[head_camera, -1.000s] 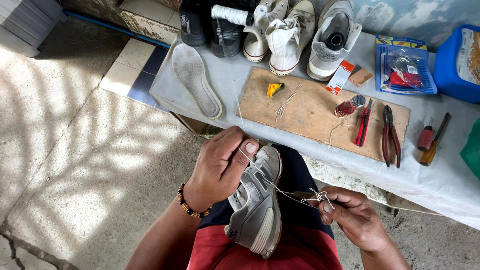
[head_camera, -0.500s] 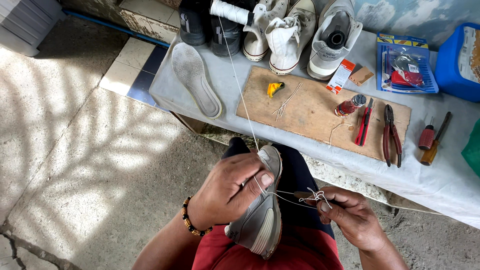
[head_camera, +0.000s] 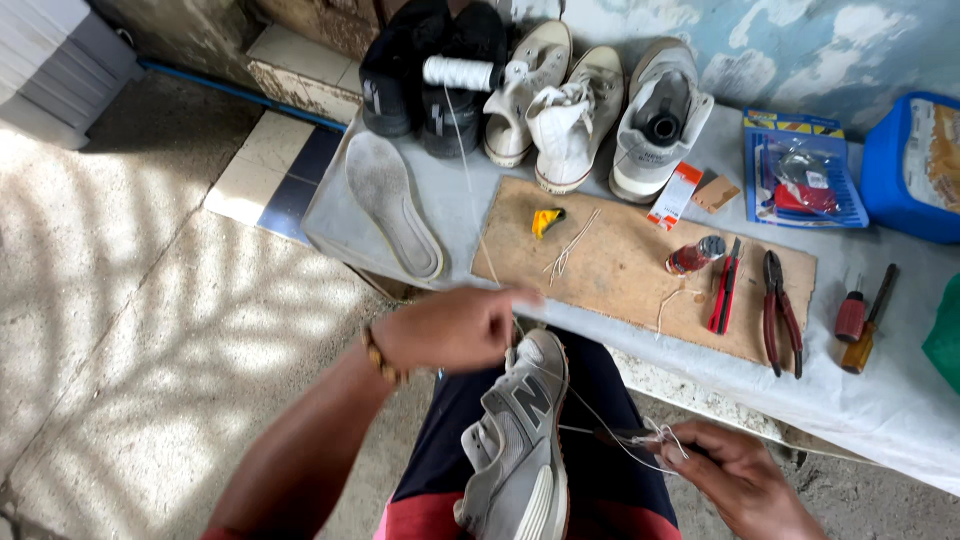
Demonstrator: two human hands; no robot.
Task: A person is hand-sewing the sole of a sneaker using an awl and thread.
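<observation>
A grey sneaker lies on my lap, toe pointing to the table. My left hand hovers just above its toe, blurred by motion. The fingers are closed where a white thread comes down from a spool on the table. Low at the right, my right hand grips a thin dark awl. Loops of thread hang at its tip beside the shoe's side, and a strand runs from there to the sole edge.
A grey-covered table carries a wooden board, red cutters, pliers, a screwdriver, a small bottle, a loose insole, white sneakers, black shoes and a blue box. Concrete floor lies left.
My left hand has let go of the sneaker and lifted off it towards the table. The shoe has turned from sole-side to upper-side showing. The right hand stays low with the awl.
</observation>
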